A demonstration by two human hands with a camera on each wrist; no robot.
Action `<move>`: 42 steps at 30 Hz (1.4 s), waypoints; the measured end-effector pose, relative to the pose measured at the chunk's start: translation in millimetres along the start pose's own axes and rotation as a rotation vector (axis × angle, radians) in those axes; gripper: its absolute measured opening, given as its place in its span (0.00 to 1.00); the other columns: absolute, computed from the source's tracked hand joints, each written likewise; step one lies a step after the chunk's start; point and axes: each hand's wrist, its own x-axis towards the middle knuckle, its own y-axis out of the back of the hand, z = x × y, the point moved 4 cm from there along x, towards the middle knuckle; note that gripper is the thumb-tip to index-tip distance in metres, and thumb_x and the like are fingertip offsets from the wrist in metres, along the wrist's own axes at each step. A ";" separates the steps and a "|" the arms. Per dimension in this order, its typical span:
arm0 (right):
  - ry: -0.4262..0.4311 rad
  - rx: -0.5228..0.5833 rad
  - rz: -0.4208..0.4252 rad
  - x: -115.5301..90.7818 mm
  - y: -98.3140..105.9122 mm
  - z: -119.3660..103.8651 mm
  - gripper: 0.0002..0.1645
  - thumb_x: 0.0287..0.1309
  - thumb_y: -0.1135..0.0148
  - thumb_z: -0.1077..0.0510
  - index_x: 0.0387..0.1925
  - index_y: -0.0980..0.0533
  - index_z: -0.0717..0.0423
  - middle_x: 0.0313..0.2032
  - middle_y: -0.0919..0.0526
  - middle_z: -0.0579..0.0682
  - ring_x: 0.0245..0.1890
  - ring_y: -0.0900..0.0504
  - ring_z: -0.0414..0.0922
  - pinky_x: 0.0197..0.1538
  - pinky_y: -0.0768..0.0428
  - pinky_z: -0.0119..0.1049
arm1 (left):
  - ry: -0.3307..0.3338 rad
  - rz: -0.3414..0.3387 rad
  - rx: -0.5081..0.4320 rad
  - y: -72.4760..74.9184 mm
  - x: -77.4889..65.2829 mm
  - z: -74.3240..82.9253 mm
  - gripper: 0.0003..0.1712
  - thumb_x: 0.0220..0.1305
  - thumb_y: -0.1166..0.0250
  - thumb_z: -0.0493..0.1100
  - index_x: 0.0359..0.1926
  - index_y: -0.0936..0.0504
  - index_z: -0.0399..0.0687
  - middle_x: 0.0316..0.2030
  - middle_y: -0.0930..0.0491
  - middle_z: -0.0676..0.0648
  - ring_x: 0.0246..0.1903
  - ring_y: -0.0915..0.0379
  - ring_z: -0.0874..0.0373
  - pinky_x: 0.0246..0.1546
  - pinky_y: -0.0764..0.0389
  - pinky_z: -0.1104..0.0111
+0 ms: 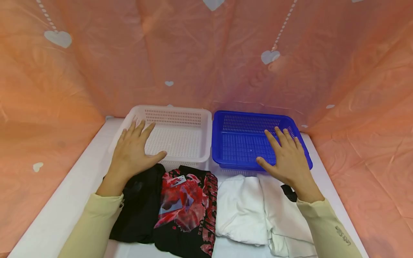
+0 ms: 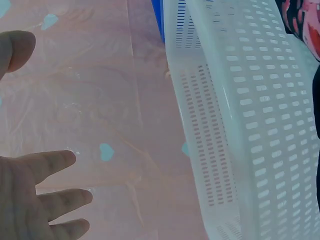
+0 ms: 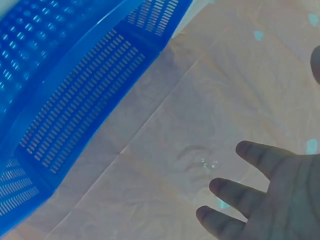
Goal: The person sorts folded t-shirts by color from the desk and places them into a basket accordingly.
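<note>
My left hand point(image 1: 130, 154) hovers with fingers spread over the near left part of a white plastic basket point(image 1: 206, 143). Fingers splayed as well, my right hand point(image 1: 288, 157) hangs over the right side of a blue plastic basket point(image 1: 238, 143). Neither hand holds anything. Below the left hand lies a folded black garment point(image 1: 138, 211), and beside it a folded black garment with red floral print point(image 1: 184, 204) and a small tag. Two folded white garments point(image 1: 242, 211) point(image 1: 287, 215) lie on the right; the right forearm partly covers the outer one, which shows a small black patch.
The baskets stand side by side at the back of a white table point(image 1: 61, 200). An orange-pink curtain point(image 1: 193, 53) with pale hearts hangs behind them and along both sides. The garments lie in a row in front of the baskets.
</note>
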 end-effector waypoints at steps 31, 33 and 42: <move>0.137 0.338 -0.015 -59.1 -58.1 -75.0 0.42 0.51 0.33 0.40 0.66 0.33 0.47 0.59 0.26 0.59 0.59 0.27 0.58 0.59 0.29 0.59 | 0.007 -0.006 -0.267 -62.5 -86.3 7.7 0.40 0.48 0.27 0.55 0.63 0.28 0.50 0.46 0.21 0.44 0.44 0.24 0.49 0.44 0.21 0.51; 0.150 0.390 -0.035 -63.6 -67.4 -84.9 0.39 0.51 0.32 0.43 0.64 0.31 0.48 0.56 0.23 0.56 0.56 0.24 0.55 0.58 0.27 0.54 | 0.046 -0.056 -0.311 -70.3 -92.6 7.3 0.38 0.50 0.27 0.54 0.62 0.27 0.52 0.41 0.21 0.47 0.37 0.24 0.57 0.38 0.20 0.59; 0.120 0.640 -0.227 -79.8 -104.3 -121.6 0.37 0.49 0.32 0.50 0.63 0.29 0.49 0.45 0.20 0.47 0.35 0.23 0.40 0.36 0.24 0.31 | 0.231 -0.215 -0.512 -96.4 -117.3 5.8 0.33 0.54 0.28 0.51 0.61 0.28 0.53 0.34 0.23 0.50 0.21 0.28 0.71 0.24 0.24 0.74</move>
